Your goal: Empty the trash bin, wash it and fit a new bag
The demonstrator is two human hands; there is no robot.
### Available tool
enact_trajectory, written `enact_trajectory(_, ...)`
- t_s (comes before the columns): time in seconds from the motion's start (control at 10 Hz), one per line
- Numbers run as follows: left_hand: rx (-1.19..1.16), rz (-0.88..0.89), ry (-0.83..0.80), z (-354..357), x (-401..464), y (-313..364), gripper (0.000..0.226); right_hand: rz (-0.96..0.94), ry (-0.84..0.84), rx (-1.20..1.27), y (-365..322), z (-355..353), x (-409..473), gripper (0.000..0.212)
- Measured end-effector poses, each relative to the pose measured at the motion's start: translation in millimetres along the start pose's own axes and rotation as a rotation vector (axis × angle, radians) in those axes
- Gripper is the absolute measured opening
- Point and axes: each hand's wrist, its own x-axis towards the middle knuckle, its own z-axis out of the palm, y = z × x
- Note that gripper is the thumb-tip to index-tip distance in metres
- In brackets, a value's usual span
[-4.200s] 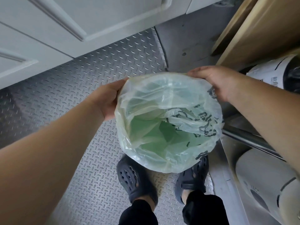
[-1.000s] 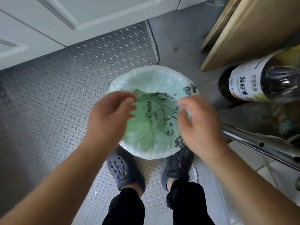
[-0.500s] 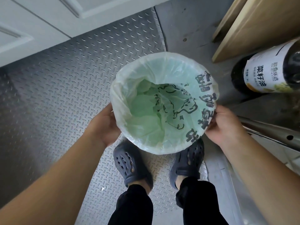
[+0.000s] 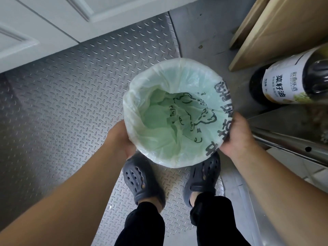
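A round trash bin is held above my feet, its body almost wholly hidden by a pale green bag with black print. The bag lines the inside and folds over the rim all round. My left hand grips the bin's left side below the rim, fingers hidden under it. On the opposite side, my right hand clasps the bin over the printed fold of the bag. The bag looks empty inside.
Ribbed metal floor plate spreads left and below. A white panelled door stands at the top left. A dark oil bottle sits right, under a wooden board. A metal rail runs along the right. My dark clogs are beneath the bin.
A second ago both hands were over the bin's mouth, pressing the bag in. They have since dropped to the bin's two sides and hold it there; little differs from half a second ago.
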Motion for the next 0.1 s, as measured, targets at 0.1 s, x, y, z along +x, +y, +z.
enact_trajectory(0.1,0.146,0.007,0.105,-20.9,-22.2,-11.8,0.018,0.004,0.335,-0.265,13.8,-17.9,-17.1,0.011)
